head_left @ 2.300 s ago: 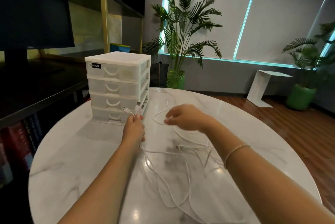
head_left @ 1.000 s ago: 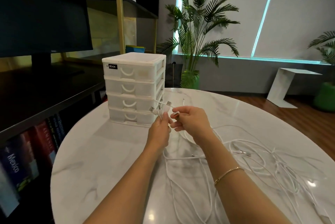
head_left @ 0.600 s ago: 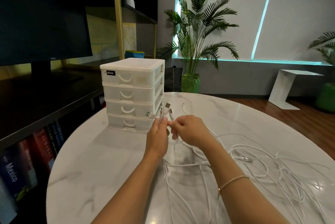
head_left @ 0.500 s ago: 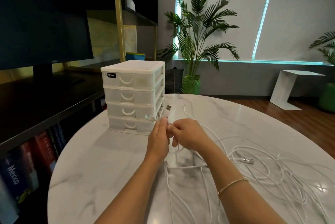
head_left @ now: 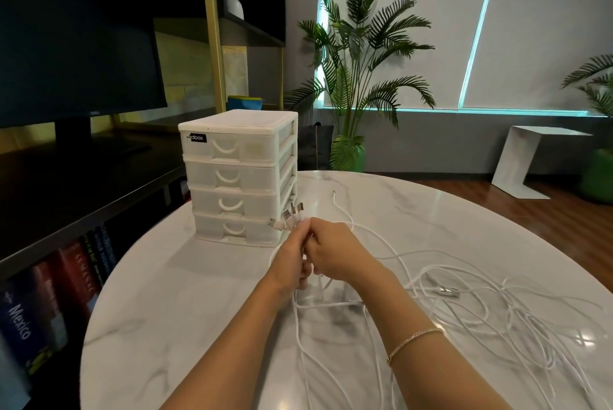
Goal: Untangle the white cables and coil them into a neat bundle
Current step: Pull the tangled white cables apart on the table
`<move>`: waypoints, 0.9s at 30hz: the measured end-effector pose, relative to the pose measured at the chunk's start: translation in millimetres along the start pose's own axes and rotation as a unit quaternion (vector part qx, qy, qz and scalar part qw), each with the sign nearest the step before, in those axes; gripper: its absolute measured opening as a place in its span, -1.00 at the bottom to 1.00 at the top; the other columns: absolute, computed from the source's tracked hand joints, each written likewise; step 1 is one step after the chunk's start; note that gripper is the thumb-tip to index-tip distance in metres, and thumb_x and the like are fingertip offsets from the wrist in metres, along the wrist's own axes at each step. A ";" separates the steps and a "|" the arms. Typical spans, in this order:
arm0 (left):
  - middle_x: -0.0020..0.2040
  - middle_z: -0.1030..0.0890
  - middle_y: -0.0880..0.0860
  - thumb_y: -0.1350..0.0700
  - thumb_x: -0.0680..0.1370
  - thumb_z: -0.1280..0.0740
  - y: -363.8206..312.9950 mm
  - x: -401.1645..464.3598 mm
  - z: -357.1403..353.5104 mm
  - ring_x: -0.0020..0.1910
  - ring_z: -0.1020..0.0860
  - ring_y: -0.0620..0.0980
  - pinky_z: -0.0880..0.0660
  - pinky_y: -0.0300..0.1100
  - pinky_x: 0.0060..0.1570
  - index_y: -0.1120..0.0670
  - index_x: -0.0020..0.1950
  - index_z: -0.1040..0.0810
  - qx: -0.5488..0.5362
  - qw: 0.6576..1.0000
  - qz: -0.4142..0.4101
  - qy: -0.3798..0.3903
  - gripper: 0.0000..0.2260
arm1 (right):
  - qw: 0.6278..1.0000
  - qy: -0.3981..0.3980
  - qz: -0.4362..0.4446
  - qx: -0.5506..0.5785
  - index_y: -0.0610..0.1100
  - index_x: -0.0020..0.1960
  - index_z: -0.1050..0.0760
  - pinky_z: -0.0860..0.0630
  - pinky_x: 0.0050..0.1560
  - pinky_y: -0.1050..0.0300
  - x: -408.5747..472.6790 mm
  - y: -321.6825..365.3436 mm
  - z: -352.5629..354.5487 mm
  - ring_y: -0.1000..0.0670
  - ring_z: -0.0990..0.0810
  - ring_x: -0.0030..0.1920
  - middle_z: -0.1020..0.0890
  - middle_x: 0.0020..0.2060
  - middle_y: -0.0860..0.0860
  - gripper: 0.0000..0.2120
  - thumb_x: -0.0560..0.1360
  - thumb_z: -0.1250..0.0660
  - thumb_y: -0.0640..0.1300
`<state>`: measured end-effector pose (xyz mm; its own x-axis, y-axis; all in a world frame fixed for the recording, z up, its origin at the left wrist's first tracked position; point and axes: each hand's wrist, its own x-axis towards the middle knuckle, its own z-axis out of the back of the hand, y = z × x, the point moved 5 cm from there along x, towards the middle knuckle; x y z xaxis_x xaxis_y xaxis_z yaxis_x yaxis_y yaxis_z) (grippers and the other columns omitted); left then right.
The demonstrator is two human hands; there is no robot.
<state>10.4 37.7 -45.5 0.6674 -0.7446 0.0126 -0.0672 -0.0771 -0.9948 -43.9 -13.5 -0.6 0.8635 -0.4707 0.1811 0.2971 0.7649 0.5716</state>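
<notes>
Here the left hand (head_left: 290, 263) and right hand (head_left: 335, 252) pinch gathered plug ends (head_left: 292, 215), while the white cables (head_left: 481, 310) sprawl uncoiled on the surface (head_left: 172, 310).

White cables (head_left: 464, 307), grey-veined marble table (head_left: 185, 303)

drawer unit (head_left: 238, 177) blk label: "abox" | book spine (head_left: 18, 320): "Mexico" | other spines: unreadable
</notes>
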 end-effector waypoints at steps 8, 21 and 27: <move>-0.40 -0.42 0.07 -0.08 0.65 -0.05 1.4 6.4 7.0 -0.39 -0.37 -0.03 -0.33 -0.20 -0.39 0.09 -0.25 -0.46 -0.024 0.996 -0.051 -0.064 -0.60 | 1.000 0.011 0.018 -0.015 -0.05 0.18 -0.45 -0.52 -0.07 0.01 -8.1 0.9 -4.6 -0.08 -0.56 -0.14 -0.63 -0.05 -0.11 -0.76 0.59 -0.08 -0.13; -0.57 -0.29 -0.01 -0.10 0.64 -0.05 -0.4 13.7 34.7 -0.63 -0.33 -0.12 -0.54 -0.26 -0.49 0.10 -0.32 -0.30 -0.402 0.902 -0.007 -0.159 -0.59 | 0.964 -0.057 -0.042 -0.257 0.00 0.13 -0.54 -0.23 0.21 -0.02 -9.5 -9.1 22.8 -0.07 -0.53 0.10 -0.62 0.02 0.00 -0.77 0.57 -0.16 -0.14; -0.57 -0.18 -0.07 -0.14 0.64 -0.01 -2.4 19.3 57.1 -0.67 -0.13 -0.18 -0.07 -0.38 -0.67 0.04 -0.29 -0.26 -0.275 0.937 -0.034 -0.213 -0.62 | 0.931 -0.168 -0.060 -0.318 0.00 0.09 -0.54 -0.21 0.23 -0.02 -12.9 -7.3 88.5 -0.05 -0.54 0.09 -0.63 0.01 0.03 -0.83 0.58 -0.20 -0.05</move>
<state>65.9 61.3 -48.6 0.9115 -0.4028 -0.0829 -0.3067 -0.5318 -0.7894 -93.4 -51.9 63.7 0.6642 -0.5985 0.4480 0.6565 0.7536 0.0334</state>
